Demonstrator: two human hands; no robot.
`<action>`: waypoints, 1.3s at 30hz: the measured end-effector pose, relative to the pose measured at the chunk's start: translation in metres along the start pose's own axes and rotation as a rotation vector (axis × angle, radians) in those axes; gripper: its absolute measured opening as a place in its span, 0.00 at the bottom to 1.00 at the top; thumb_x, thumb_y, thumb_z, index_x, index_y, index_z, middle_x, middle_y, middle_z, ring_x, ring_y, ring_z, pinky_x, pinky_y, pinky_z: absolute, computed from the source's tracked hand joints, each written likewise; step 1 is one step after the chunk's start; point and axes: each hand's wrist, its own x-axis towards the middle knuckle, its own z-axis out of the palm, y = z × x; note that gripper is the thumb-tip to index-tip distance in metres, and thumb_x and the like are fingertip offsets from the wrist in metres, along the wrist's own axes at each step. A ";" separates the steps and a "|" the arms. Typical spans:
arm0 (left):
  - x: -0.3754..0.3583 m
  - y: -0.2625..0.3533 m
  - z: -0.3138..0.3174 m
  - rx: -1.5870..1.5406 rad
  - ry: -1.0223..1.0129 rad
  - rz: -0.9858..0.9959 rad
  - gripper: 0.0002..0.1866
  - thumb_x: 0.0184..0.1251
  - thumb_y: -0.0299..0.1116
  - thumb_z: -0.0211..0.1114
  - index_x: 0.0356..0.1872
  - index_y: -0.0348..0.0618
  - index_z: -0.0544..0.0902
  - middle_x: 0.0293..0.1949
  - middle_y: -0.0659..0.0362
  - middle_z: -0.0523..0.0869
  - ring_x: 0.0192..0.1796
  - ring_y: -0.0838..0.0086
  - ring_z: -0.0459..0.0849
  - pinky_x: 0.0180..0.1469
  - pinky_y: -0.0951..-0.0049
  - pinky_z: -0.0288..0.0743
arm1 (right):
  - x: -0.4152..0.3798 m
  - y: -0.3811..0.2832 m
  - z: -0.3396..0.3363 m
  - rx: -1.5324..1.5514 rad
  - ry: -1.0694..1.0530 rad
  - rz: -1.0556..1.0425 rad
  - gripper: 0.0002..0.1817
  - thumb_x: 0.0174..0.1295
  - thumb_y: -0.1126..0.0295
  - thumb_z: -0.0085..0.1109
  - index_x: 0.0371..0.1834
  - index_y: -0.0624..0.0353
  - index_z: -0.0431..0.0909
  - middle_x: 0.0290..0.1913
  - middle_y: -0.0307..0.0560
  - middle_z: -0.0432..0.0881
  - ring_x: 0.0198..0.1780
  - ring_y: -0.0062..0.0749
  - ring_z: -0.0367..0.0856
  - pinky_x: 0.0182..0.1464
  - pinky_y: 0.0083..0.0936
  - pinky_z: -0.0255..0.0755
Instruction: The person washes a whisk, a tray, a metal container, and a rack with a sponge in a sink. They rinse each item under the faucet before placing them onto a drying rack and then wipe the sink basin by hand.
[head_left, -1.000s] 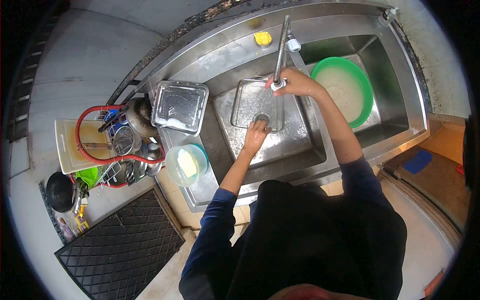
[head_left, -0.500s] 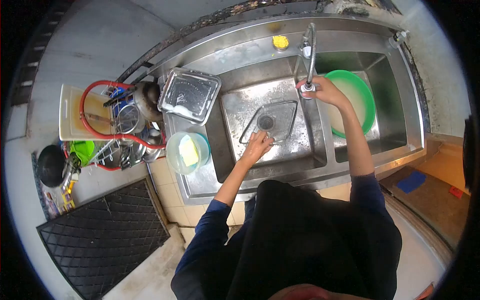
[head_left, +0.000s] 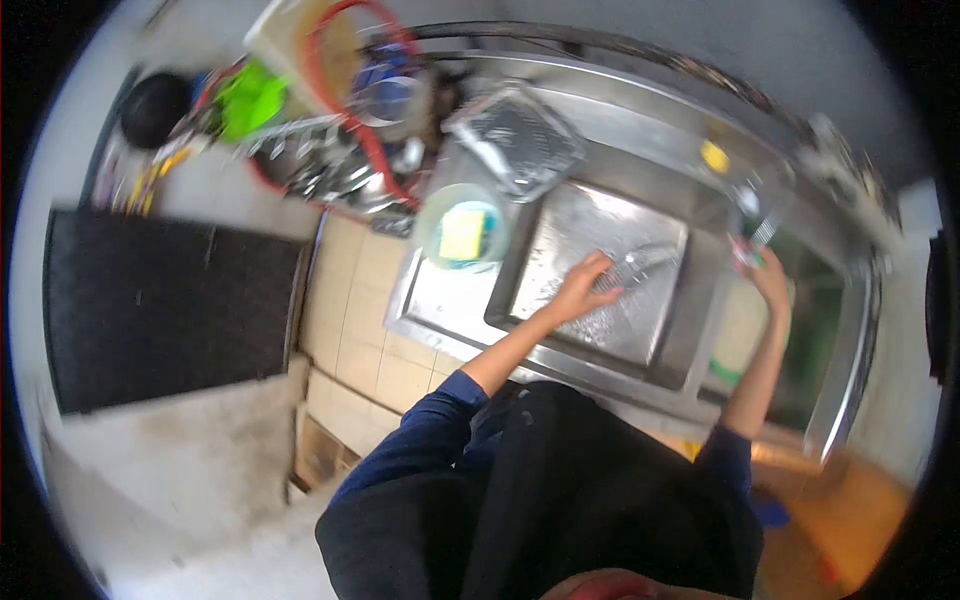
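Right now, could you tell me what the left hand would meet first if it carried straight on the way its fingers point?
Probably the wire rack lying in the sink: the left hand already reaches its near edge, though motion blur leaves contact unclear.
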 end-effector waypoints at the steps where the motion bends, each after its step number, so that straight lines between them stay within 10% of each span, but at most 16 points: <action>1: -0.003 0.013 -0.019 -0.026 0.035 -0.035 0.17 0.47 0.29 0.72 0.35 0.37 0.74 0.31 0.55 0.69 0.35 0.66 0.70 0.37 0.70 0.66 | 0.002 0.028 -0.009 -0.240 0.107 -0.167 0.16 0.55 0.66 0.61 0.46 0.58 0.80 0.39 0.46 0.81 0.38 0.29 0.79 0.41 0.24 0.71; 8: -0.056 0.093 -0.164 -0.383 0.506 -0.249 0.21 0.51 0.26 0.71 0.45 0.36 0.72 0.37 0.63 0.73 0.43 0.77 0.71 0.46 0.76 0.68 | -0.017 0.156 -0.126 0.132 -0.013 0.166 0.22 0.57 0.66 0.58 0.56 0.53 0.73 0.50 0.39 0.74 0.48 0.24 0.72 0.49 0.21 0.67; 10: -0.096 0.095 -0.226 -0.553 0.625 -0.388 0.18 0.53 0.23 0.68 0.43 0.41 0.71 0.35 0.65 0.74 0.33 0.84 0.73 0.33 0.82 0.71 | 0.007 0.237 -0.157 0.136 0.010 0.124 0.26 0.56 0.64 0.59 0.60 0.51 0.69 0.54 0.42 0.73 0.50 0.29 0.73 0.51 0.24 0.68; 12: -0.130 0.111 -0.284 -0.403 1.002 -0.250 0.11 0.55 0.27 0.65 0.36 0.44 0.72 0.28 0.68 0.74 0.26 0.87 0.71 0.23 0.85 0.66 | 0.025 0.268 -0.160 -1.054 0.698 0.451 0.34 0.57 0.61 0.57 0.68 0.49 0.56 0.59 0.52 0.69 0.51 0.41 0.75 0.54 0.34 0.69; 15: -0.215 0.117 -0.370 -0.289 1.394 -0.250 0.07 0.60 0.33 0.61 0.34 0.46 0.72 0.25 0.66 0.74 0.21 0.87 0.69 0.20 0.86 0.62 | -0.042 -0.021 0.003 -0.900 0.910 0.818 0.37 0.58 0.62 0.54 0.69 0.49 0.48 0.56 0.61 0.70 0.52 0.54 0.74 0.58 0.40 0.65; 17: -0.270 0.096 -0.414 -0.203 1.597 -0.262 0.07 0.63 0.33 0.60 0.33 0.46 0.71 0.22 0.67 0.73 0.19 0.87 0.68 0.19 0.85 0.61 | -0.049 0.011 0.055 -0.892 0.743 0.523 0.31 0.58 0.65 0.53 0.66 0.55 0.56 0.53 0.64 0.70 0.51 0.57 0.73 0.58 0.39 0.65; 18: -0.300 0.073 -0.431 -0.147 1.688 -0.275 0.08 0.64 0.35 0.60 0.32 0.46 0.71 0.19 0.68 0.72 0.17 0.87 0.67 0.18 0.84 0.60 | -0.066 0.016 0.102 -0.892 0.706 0.006 0.24 0.57 0.69 0.51 0.58 0.63 0.64 0.51 0.65 0.72 0.50 0.59 0.73 0.56 0.39 0.65; 19: -0.322 0.043 -0.448 -0.182 1.784 -0.250 0.09 0.64 0.36 0.61 0.30 0.46 0.70 0.18 0.68 0.71 0.15 0.87 0.66 0.15 0.84 0.58 | -0.082 -0.013 0.165 -0.757 0.632 -0.058 0.19 0.57 0.73 0.50 0.51 0.70 0.69 0.48 0.65 0.74 0.48 0.58 0.74 0.55 0.37 0.66; 22: -0.395 -0.098 -0.469 -0.239 1.874 -0.440 0.11 0.63 0.38 0.62 0.27 0.45 0.73 0.17 0.67 0.71 0.14 0.85 0.67 0.14 0.82 0.59 | -0.124 -0.077 0.341 -0.195 0.186 0.113 0.22 0.66 0.64 0.47 0.58 0.68 0.66 0.52 0.59 0.75 0.58 0.43 0.71 0.59 0.35 0.62; 27: -0.435 -0.376 -0.447 -0.497 2.019 -0.640 0.13 0.61 0.41 0.62 0.36 0.41 0.79 0.24 0.62 0.77 0.19 0.81 0.71 0.17 0.79 0.65 | -0.145 -0.164 0.542 -0.335 0.103 0.411 0.33 0.68 0.51 0.39 0.68 0.65 0.53 0.65 0.63 0.60 0.66 0.48 0.59 0.67 0.36 0.48; 30: -0.422 -0.523 -0.431 -0.813 2.065 -0.762 0.13 0.58 0.40 0.64 0.39 0.44 0.77 0.26 0.65 0.75 0.22 0.79 0.71 0.18 0.79 0.62 | -0.135 -0.199 0.594 -0.519 0.391 0.577 0.34 0.68 0.49 0.39 0.69 0.63 0.53 0.66 0.61 0.59 0.65 0.47 0.59 0.66 0.34 0.49; 31: -0.411 -0.559 -0.429 -0.861 1.993 -0.710 0.13 0.57 0.40 0.64 0.38 0.44 0.77 0.26 0.65 0.75 0.21 0.79 0.70 0.18 0.78 0.62 | -0.114 -0.111 0.532 -0.553 0.389 0.579 0.34 0.68 0.49 0.39 0.69 0.63 0.53 0.66 0.61 0.59 0.65 0.47 0.59 0.66 0.34 0.49; 32: -0.404 -0.594 -0.425 -0.907 1.918 -0.659 0.12 0.56 0.39 0.65 0.37 0.45 0.76 0.26 0.65 0.74 0.21 0.80 0.68 0.19 0.78 0.61 | -0.153 -0.054 0.538 -0.398 0.371 0.171 0.34 0.68 0.49 0.40 0.68 0.63 0.52 0.65 0.60 0.60 0.65 0.44 0.59 0.66 0.35 0.49; 39: -0.315 -0.773 -0.435 -0.797 1.594 -0.603 0.10 0.55 0.36 0.65 0.28 0.42 0.75 0.22 0.67 0.71 0.23 0.81 0.68 0.23 0.77 0.62 | -0.125 -0.054 0.570 -0.234 0.475 0.370 0.32 0.68 0.52 0.41 0.67 0.63 0.53 0.63 0.59 0.62 0.63 0.43 0.60 0.65 0.35 0.52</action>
